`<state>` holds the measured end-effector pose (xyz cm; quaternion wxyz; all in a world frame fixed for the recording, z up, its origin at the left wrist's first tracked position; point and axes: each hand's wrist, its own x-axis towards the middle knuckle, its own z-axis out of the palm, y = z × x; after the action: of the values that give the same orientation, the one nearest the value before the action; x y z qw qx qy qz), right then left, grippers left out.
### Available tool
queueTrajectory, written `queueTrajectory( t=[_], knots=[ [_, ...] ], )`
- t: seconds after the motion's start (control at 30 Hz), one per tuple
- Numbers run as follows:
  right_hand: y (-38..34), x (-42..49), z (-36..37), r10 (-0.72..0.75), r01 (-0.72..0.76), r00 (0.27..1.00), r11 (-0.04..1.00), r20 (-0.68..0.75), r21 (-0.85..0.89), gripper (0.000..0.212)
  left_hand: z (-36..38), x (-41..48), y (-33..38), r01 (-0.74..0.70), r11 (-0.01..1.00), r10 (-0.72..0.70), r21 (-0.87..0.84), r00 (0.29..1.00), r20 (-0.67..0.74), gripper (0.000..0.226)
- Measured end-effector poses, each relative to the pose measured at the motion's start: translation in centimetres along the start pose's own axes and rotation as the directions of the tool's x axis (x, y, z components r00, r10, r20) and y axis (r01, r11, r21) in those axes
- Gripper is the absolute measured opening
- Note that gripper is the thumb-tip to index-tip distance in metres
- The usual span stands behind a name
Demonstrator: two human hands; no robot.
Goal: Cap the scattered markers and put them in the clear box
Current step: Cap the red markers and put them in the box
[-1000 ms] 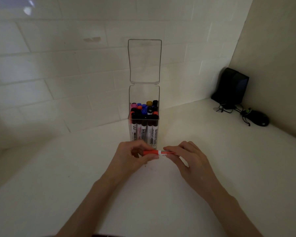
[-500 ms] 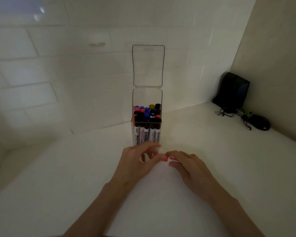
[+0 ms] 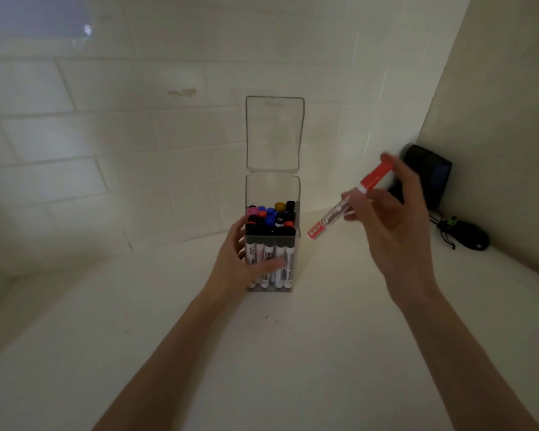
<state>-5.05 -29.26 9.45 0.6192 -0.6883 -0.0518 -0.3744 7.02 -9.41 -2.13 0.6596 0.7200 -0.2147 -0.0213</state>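
Note:
A clear box (image 3: 273,189) stands upright on the white counter with its hinged lid (image 3: 275,133) flipped up. Several capped markers (image 3: 271,217) stand packed inside, caps up. My left hand (image 3: 237,265) wraps around the box's lower left side and front. My right hand (image 3: 386,219) is raised to the right of the box and holds a red-capped marker (image 3: 349,202) with a white barrel. The marker is tilted, cap up and to the right, its lower end near the box's top right corner without touching it.
A tiled wall runs close behind the box and a plain wall closes the right side. A black speaker (image 3: 430,175) and a black mouse (image 3: 467,234) with tangled cable sit in the back right corner of the counter (image 3: 293,353).
Both hands held the red marker low in front of the box. Now my right hand has lifted it up and to the right, and my left hand has let go and taken hold of the box.

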Motion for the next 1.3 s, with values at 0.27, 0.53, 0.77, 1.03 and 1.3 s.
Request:
queueTrajectory(
  t=[0.27,0.53,0.77,1.03,1.3],
  knots=[
    [-1.4,2.0,1.7,-0.239,0.253,0.967,0.934,0.088,-0.251,0.05,4.2,-3.0,0.6,-0.065,0.996,0.062,0.065,0.997,0.055,0.105],
    [-1.0,0.7,1.1,-0.299,0.385,0.922,0.767,0.245,-0.513,0.045,5.3,-3.8,0.6,-0.071,0.995,0.062,0.07,0.991,0.116,0.11],
    [0.8,1.4,2.3,-0.297,0.55,0.835,0.478,0.463,-0.685,0.029,4.7,-3.9,0.9,-0.04,0.995,0.024,0.095,0.985,0.171,0.117],
    [1.1,1.1,3.0,-0.309,0.527,0.844,0.336,0.438,-0.78,0.024,4.6,-3.8,0.8,-0.06,0.992,0.039,0.11,0.982,0.185,0.113],
    [-0.4,1.8,3.3,0.22,0.602,0.757,0.13,0.615,-0.788,0.021,4.6,-3.6,0.7,-0.045,0.995,0.029,0.091,0.986,0.166,0.116]
  ],
)
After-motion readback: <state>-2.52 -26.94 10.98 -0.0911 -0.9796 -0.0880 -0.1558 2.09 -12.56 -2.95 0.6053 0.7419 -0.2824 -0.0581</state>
